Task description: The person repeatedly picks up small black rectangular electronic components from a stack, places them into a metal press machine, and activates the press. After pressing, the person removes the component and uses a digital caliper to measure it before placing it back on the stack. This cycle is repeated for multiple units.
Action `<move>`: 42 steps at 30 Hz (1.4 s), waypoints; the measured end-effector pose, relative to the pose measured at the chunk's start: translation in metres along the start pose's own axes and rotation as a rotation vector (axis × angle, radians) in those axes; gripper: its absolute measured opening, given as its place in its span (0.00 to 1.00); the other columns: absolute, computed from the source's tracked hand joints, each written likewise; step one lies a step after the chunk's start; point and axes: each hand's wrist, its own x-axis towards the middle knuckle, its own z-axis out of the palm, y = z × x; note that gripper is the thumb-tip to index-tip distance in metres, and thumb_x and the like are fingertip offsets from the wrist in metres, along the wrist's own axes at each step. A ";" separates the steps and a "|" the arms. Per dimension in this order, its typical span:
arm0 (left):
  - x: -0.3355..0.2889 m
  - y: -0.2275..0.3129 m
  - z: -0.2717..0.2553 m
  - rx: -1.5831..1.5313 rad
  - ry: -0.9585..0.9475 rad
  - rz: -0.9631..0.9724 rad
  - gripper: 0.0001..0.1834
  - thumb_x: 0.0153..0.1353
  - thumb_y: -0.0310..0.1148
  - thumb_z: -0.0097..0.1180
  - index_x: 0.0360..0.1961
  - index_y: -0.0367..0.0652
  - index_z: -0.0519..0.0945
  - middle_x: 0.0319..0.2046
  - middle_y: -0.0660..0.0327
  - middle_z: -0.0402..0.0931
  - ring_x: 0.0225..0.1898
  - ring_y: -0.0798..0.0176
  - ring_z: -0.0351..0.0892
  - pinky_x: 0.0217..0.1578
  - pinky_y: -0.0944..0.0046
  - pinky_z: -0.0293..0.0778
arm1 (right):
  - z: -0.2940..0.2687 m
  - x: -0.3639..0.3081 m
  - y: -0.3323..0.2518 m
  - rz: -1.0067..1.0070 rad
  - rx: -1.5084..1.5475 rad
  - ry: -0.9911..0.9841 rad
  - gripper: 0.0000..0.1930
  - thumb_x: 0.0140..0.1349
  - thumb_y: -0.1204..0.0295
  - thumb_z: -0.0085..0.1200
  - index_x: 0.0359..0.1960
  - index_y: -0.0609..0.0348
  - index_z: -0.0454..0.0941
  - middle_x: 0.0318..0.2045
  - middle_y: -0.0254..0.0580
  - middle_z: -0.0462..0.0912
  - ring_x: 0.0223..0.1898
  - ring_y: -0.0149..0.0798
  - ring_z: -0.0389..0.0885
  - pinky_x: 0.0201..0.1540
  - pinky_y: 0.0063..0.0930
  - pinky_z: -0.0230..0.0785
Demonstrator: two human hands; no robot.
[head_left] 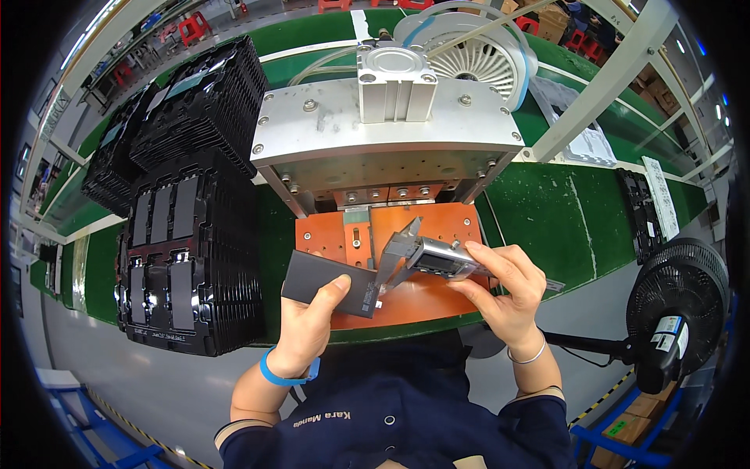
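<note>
My left hand (306, 327) grips a flat dark grey battery cell (324, 280), thumb on top and the other fingers hidden beneath. A small light tab shows at the cell's right end. My right hand (512, 291) is closed around a digital caliper (439, 258), thumb and fingers on either side of its body. The caliper's jaws meet the cell's right end; whether they clamp it, I cannot tell. Both things are held above the orange base plate (322, 234) of a silver press (328, 129), which stands straight ahead.
Tall stacks of black plastic trays (160, 258) stand on the left of the green bench (547, 227), with flat cells in the top one. A black fan (678, 293) is at the right. Behind the press sits a white reel (476, 59); a frame post (601, 82) rises beyond.
</note>
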 end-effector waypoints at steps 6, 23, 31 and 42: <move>0.001 -0.002 -0.002 -0.003 -0.003 0.015 0.12 0.62 0.26 0.50 0.45 0.32 0.70 0.36 0.48 0.81 0.36 0.56 0.85 0.40 0.58 0.82 | -0.001 -0.002 0.002 0.006 0.004 -0.003 0.26 0.42 0.73 0.74 0.48 0.58 0.83 0.27 0.38 0.82 0.23 0.30 0.79 0.24 0.20 0.72; 0.000 -0.004 -0.003 0.007 0.023 0.020 0.12 0.61 0.26 0.50 0.45 0.31 0.71 0.36 0.49 0.81 0.37 0.57 0.84 0.42 0.59 0.81 | 0.000 -0.001 0.002 -0.043 0.000 0.021 0.26 0.42 0.72 0.74 0.47 0.57 0.84 0.26 0.36 0.81 0.22 0.30 0.79 0.23 0.20 0.70; 0.000 -0.002 -0.003 0.034 0.005 0.023 0.10 0.61 0.25 0.50 0.43 0.32 0.72 0.36 0.50 0.81 0.36 0.58 0.84 0.40 0.60 0.81 | 0.001 -0.001 0.005 -0.098 -0.019 0.041 0.25 0.41 0.71 0.74 0.46 0.56 0.84 0.26 0.35 0.81 0.22 0.30 0.78 0.23 0.20 0.69; 0.001 -0.003 -0.002 0.018 0.009 0.016 0.08 0.62 0.25 0.51 0.41 0.32 0.73 0.34 0.50 0.81 0.34 0.58 0.84 0.39 0.60 0.81 | -0.002 -0.003 0.003 -0.075 -0.011 0.036 0.26 0.42 0.70 0.74 0.47 0.57 0.83 0.27 0.36 0.81 0.22 0.30 0.78 0.23 0.21 0.69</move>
